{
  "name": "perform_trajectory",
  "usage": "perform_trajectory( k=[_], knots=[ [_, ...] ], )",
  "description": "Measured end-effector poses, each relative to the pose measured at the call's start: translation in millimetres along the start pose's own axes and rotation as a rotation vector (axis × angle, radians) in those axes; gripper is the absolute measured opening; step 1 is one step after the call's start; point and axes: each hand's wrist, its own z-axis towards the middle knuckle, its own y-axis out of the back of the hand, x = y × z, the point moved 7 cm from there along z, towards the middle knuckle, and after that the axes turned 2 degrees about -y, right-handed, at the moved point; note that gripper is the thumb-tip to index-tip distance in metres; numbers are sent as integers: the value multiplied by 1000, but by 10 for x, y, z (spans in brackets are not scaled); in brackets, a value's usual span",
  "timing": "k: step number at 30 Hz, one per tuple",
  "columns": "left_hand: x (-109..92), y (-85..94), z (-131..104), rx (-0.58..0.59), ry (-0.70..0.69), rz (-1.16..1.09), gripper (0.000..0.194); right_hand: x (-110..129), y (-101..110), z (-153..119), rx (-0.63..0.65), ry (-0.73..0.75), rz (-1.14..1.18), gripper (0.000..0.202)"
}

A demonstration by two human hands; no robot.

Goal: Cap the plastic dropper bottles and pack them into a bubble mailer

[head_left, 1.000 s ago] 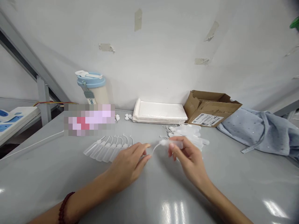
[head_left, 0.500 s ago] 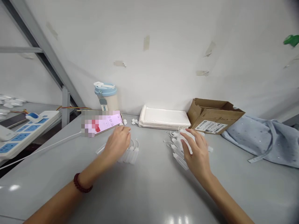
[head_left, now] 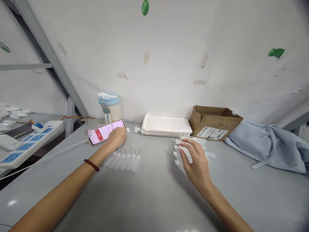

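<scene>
left fingers (head_left: 121, 131) over phone (head_left: 104, 132), bottle (head_left: 114, 110) behind

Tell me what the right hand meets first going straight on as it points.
Probably the white stack, ahead of the right hand. If the hand sits low, the pile of translucent tubes comes first; its height is unclear in this view.

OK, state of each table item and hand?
Phone: screen lit, cable attached
Cup: upright, lid on
Cardboard box: open on top
White packets: stacked flat
Left tubes: lying in a row
Right tubes: piled loosely
Blue cloth: crumpled
Left hand: over phone, touch unclear
Right hand: open
</scene>
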Motion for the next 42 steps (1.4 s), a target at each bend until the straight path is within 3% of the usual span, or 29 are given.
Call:
perform_trajectory(
  k=[7, 14, 21, 24, 26, 31, 38, 42],
  knots=[
    [39, 76, -115, -30, -19, -143, 26, 29, -107, -91, 72, 7, 73, 16],
    [-234, 169, -540, -192, -195, -396, 14, 386, -497, -307, 365, 104, 171, 17],
    [-484, 181, -822, -307, -366, -538, 9, 765, -885, -281, 619, 93, 201, 66],
    [-506, 195, -873, -324, -404, -555, 7, 833, -1046, -217, 683, 18, 212, 72],
    [-509, 196, -884, -330, -417, -555, 6, 867, -1110, -188, 702, -2, 222, 66],
    [-498, 175, -881, -335, -406, -578, 6, 849, -1123, -191, 722, -51, 255, 44],
    [-589, 207, -973, -266, -419, -663, 5, 622, -915, -225, 748, -145, 386, 56],
    [-661, 151, -1016, -126, -416, -782, 7, 454, -760, -341, 738, -188, 503, 64]
  ],
)
